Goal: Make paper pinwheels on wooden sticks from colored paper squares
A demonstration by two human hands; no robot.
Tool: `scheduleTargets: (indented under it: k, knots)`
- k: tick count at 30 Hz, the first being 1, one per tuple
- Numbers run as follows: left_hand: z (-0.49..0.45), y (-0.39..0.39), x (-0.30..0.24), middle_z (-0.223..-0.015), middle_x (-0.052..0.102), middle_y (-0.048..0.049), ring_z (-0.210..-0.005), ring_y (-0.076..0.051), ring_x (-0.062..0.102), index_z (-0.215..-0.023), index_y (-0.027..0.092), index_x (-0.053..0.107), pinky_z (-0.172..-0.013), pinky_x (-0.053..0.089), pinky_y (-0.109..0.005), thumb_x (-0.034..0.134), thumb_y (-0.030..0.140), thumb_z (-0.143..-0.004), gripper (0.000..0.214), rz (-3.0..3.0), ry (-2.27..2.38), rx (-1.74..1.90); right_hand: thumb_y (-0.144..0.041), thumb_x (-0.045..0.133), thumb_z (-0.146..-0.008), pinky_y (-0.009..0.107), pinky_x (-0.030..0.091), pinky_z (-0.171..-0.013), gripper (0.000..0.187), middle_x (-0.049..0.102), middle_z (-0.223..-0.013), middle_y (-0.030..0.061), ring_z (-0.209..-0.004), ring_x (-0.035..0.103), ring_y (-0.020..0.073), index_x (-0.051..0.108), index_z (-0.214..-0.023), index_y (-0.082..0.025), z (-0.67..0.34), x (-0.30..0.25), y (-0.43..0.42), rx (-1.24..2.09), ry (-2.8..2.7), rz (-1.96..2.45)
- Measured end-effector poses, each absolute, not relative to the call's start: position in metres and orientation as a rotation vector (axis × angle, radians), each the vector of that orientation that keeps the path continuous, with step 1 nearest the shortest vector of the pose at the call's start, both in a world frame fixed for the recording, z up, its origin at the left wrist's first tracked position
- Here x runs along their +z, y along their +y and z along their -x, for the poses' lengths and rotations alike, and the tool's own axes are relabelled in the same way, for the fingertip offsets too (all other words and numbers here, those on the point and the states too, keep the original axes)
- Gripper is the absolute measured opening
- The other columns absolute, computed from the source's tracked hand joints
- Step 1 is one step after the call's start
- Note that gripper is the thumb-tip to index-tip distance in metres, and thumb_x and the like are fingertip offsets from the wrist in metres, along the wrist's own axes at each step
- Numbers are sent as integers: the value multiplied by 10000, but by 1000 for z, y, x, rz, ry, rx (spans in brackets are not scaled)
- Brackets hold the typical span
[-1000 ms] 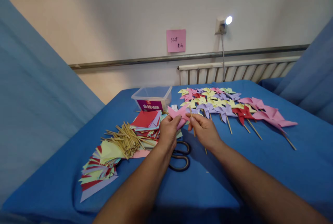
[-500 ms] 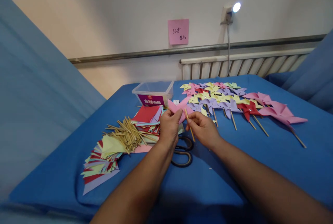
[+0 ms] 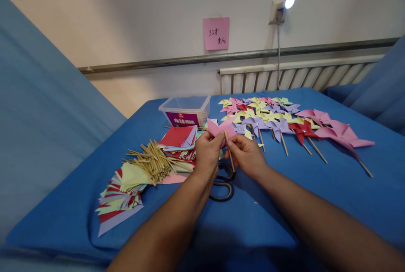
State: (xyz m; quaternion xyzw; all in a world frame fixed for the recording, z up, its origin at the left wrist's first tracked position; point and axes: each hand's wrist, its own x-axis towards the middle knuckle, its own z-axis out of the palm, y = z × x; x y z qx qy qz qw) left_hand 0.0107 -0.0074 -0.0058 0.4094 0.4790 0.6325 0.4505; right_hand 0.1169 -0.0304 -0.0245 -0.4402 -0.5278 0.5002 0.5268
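Observation:
My left hand is closed on a pink paper pinwheel, its thumb near the middle of the paper. Against the near side of the pinwheel stands a thin wooden stick, its upper end at the paper's centre. My right hand pinches around the stick's upper part, fingers close to the left thumb. Whether the stick is fastened to the paper is hidden by the fingers. Beneath the hands lie black-handled scissors, blades covered by my left hand and arm.
Left of my hands are a pile of wooden sticks, stacked coloured paper squares and fanned paper sheets. A clear plastic box stands behind them. Finished-looking pinwheels lie in rows at the right on the blue cloth.
The camera view has shifted slightly. My right fingers have moved in closer to the left thumb, and the stick sits a little more upright against the pink pinwheel.

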Motion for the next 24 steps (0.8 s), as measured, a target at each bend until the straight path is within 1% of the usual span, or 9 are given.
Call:
scheduleTargets:
  k: [9, 12, 17, 24]
  knots:
    - [-11, -5, -7, -665, 646, -8, -570, -113, 558, -761, 119, 642, -551, 413, -232, 797, 255, -564, 285, -984, 1078, 1504, -515, 623, -791, 202, 311, -338, 322, 627, -553, -38, -339, 431, 76, 545, -752, -206, -115, -22, -31, 1201, -1190, 1022]
    - [-10, -4, -7, -674, 648, -6, -568, -109, 556, -754, 119, 637, -549, 412, -230, 802, 250, -553, 292, -970, 1099, 1505, -516, 634, -786, 197, 315, -329, 327, 629, -550, -42, -327, 442, 74, 532, -742, -207, -115, -21, -32, 1218, -1180, 1000]
    - [-9, -6, -5, -627, 614, 20, -541, -94, 528, -735, 125, 626, -524, 385, -218, 803, 245, -543, 287, -973, 1119, 1504, -514, 665, -763, 186, 315, -314, 343, 633, -543, -45, -313, 449, 68, 515, -728, -207, -114, -20, -33, 1234, -1153, 975]
    - [-9, -4, -6, -636, 614, 12, -552, -101, 529, -732, 127, 629, -526, 386, -224, 800, 268, -558, 282, -1021, 1122, 1510, -505, 702, -731, 171, 306, -299, 356, 628, -538, -54, -301, 445, 58, 512, -727, -204, -113, -21, -31, 1267, -1100, 942]
